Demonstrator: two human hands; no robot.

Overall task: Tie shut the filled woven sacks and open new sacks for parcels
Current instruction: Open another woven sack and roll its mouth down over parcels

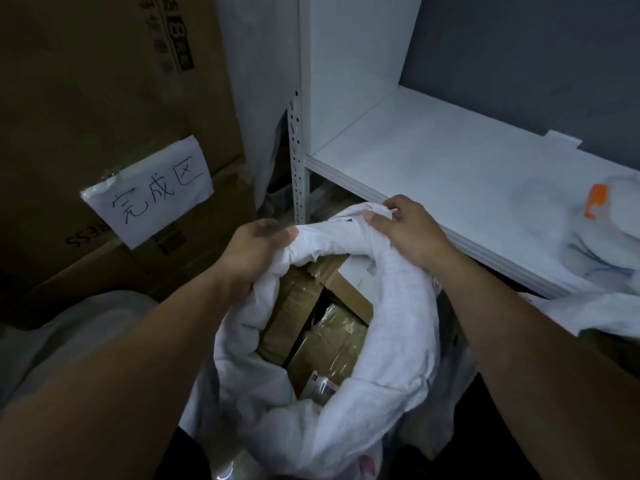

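A white woven sack stands open below me, its mouth rolled down into a thick rim. Brown cardboard parcels wrapped in tape fill it nearly to the top. My left hand grips the far left part of the rim, fingers closed on the fabric. My right hand pinches the far right part of the rim near the shelf edge. Both forearms reach in from the bottom of the view.
A white shelf runs to the right, with a folded white sack and an orange tag on it. Stacked cardboard boxes with a handwritten paper sign stand at left. Another filled sack lies at lower left.
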